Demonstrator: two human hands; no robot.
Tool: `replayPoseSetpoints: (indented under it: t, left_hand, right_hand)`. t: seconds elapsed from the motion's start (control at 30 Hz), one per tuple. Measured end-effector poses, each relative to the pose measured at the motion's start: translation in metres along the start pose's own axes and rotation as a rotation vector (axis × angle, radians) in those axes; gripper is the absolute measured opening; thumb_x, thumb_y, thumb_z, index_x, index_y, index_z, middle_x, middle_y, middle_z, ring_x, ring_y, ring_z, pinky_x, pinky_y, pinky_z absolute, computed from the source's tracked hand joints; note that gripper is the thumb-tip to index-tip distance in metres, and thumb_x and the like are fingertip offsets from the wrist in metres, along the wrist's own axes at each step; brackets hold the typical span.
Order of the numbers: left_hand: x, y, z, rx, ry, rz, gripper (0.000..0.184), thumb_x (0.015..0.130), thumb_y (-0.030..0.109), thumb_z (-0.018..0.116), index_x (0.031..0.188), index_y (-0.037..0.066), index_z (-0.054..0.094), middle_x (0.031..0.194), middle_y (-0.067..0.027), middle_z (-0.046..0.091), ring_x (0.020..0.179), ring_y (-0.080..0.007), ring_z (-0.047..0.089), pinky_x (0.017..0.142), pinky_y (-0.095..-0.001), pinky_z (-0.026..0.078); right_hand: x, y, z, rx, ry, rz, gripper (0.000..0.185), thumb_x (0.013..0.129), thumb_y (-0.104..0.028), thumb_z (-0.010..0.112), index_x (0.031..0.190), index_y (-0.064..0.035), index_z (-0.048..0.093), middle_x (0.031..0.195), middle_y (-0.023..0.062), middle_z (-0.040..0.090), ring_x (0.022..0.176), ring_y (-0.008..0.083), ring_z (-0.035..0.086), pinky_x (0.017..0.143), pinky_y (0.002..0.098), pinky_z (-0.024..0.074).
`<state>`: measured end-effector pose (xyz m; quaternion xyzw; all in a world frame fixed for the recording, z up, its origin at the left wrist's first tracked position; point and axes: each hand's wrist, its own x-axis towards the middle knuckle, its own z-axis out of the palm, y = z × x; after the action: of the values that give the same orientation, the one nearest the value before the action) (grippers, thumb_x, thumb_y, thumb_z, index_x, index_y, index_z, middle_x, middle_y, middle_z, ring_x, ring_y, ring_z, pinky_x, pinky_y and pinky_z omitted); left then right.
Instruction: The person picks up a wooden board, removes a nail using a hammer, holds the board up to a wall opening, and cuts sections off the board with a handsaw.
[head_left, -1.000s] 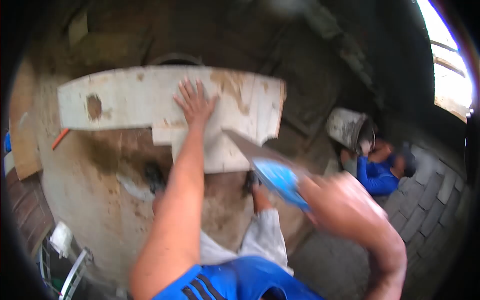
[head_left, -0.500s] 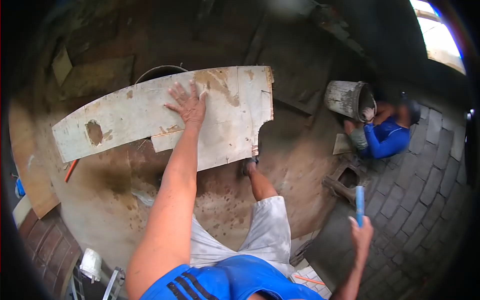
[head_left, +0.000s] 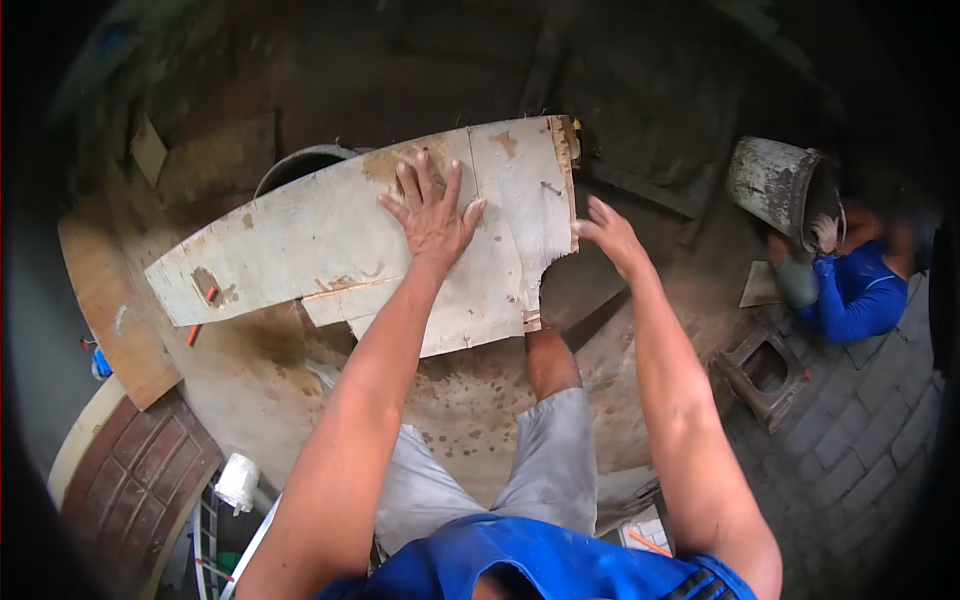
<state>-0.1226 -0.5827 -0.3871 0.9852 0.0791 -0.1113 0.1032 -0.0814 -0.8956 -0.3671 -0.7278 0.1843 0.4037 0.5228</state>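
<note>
A whitish, brown-stained wooden board with a curved edge [head_left: 320, 245] spans the frame's upper centre, long axis rising rightward. The left hand [head_left: 436, 222] rests on it, fingers spread; the right hand [head_left: 614, 238], fingers loosely parted, is nearer its right end, board lying leftward.

Looks like bldg site/wkshp: cut wood bd [head_left: 330, 238], crusted bucket [head_left: 770, 187] & pavers [head_left: 850, 465] to its rt, ladder [head_left: 208, 540] lower L.

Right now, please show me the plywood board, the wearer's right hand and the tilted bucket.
Plywood board [head_left: 340, 240]: head view, on its pale upper face.
Right hand [head_left: 614, 239]: head view, middle of the hand.
Tilted bucket [head_left: 768, 188]: head view, on its stained outer wall.
</note>
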Motion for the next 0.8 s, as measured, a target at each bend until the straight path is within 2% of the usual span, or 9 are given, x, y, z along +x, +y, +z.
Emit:
replayPoseSetpoints:
  t: [0.03,0.07,0.13,0.17,0.2,0.27,0.43,0.63,0.8]
  left_hand:
    - [-0.003,-0.005,0.005,0.033,0.033,0.047,0.08,0.093,0.067,0.05,0.161,0.035,0.021,0.169,-0.0122,-0.008,0.154,-0.0408,-0.012,0.109,-0.0778,-0.008]
    - [-0.002,-0.005,0.004,0.044,0.031,0.055,0.08,0.093,0.067,0.05,0.161,0.035,0.021,0.169,-0.0122,-0.008,0.154,-0.0408,-0.012,0.109,-0.0778,-0.008]
    - [0.0,-0.001,0.009,0.059,0.027,0.025,0.081,0.093,0.066,0.05,0.161,0.037,0.018,0.169,-0.0129,-0.01,0.154,-0.0412,-0.014,0.109,-0.0776,-0.01]
    - [0.0,-0.003,0.012,0.057,0.01,0.021,0.081,0.093,0.066,0.05,0.161,0.037,0.018,0.169,-0.0129,-0.01,0.154,-0.0412,-0.014,0.109,-0.0776,-0.01]
    - [0.001,-0.004,0.012,0.056,0.024,0.033,0.08,0.093,0.066,0.051,0.161,0.038,0.018,0.169,-0.0134,-0.01,0.154,-0.0414,-0.014,0.109,-0.0778,-0.01]
    - [-0.004,-0.007,0.009,0.049,0.039,0.046,0.08,0.093,0.065,0.052,0.16,0.039,0.019,0.169,-0.0138,-0.01,0.154,-0.0416,-0.014,0.109,-0.078,-0.009]
    - [-0.005,-0.009,-0.004,-0.094,-0.003,0.089,0.076,0.092,0.063,0.054,0.159,0.039,0.026,0.169,-0.0145,-0.009,0.153,-0.0421,-0.014,0.108,-0.0777,-0.012]
    - [-0.01,-0.016,-0.011,-0.199,-0.067,0.102,0.077,0.091,0.067,0.054,0.158,0.04,0.028,0.169,-0.0149,-0.007,0.154,-0.0421,-0.014,0.108,-0.0766,-0.015]
    - [-0.02,-0.025,-0.016,-0.165,-0.017,0.149,0.076,0.091,0.066,0.054,0.157,0.039,0.031,0.169,-0.0163,-0.001,0.154,-0.0421,-0.008,0.109,-0.0758,-0.013]
  right_hand:
    - [0.036,0.004,0.009,0.017,-0.008,-0.021,0.086,0.078,-0.029,0.081,0.146,0.0065,0.043,0.148,0.0229,0.05,0.135,0.0281,0.051,0.109,0.0372,0.0422]
    - [0.048,-0.007,0.017,0.031,-0.008,-0.022,0.086,0.078,-0.029,0.081,0.146,0.0065,0.043,0.148,0.0229,0.05,0.135,0.0281,0.051,0.109,0.0372,0.0422]
    - [0.058,-0.031,0.032,0.116,-0.077,0.092,0.068,0.075,-0.025,0.085,0.128,0.005,0.058,0.128,0.0171,0.066,0.115,0.0263,0.064,0.095,0.0376,0.0505]
    - [0.057,-0.033,0.045,0.168,0.008,-0.013,0.053,0.069,-0.023,0.088,0.108,0.0024,0.063,0.105,0.0134,0.074,0.095,0.0248,0.07,0.083,0.0376,0.0533]
    - [0.053,-0.037,0.05,0.165,0.006,-0.006,0.053,0.069,-0.023,0.088,0.108,0.0024,0.063,0.105,0.0134,0.074,0.095,0.0248,0.07,0.083,0.0376,0.0533]
    - [0.026,-0.054,0.059,-0.243,0.291,-0.001,0.052,0.067,-0.023,0.089,0.105,0.0029,0.064,0.101,0.0177,0.074,0.094,0.0275,0.071,0.083,0.0375,0.0532]
    - [-0.032,-0.098,0.084,-0.399,0.556,0.061,0.041,0.073,-0.022,0.083,0.101,0.002,0.064,0.097,0.0245,0.072,0.095,0.0396,0.07,0.084,0.044,0.0533]
    - [-0.059,-0.108,0.111,-0.415,0.726,0.1,0.043,0.072,-0.021,0.085,0.1,0.0019,0.063,0.096,0.0247,0.072,0.093,0.041,0.07,0.083,0.0447,0.0533]
    - [-0.052,-0.085,0.095,-0.367,0.597,0.149,0.043,0.071,-0.022,0.086,0.099,0.0012,0.064,0.092,0.0176,0.073,0.085,0.0278,0.07,0.079,0.0381,0.0533]
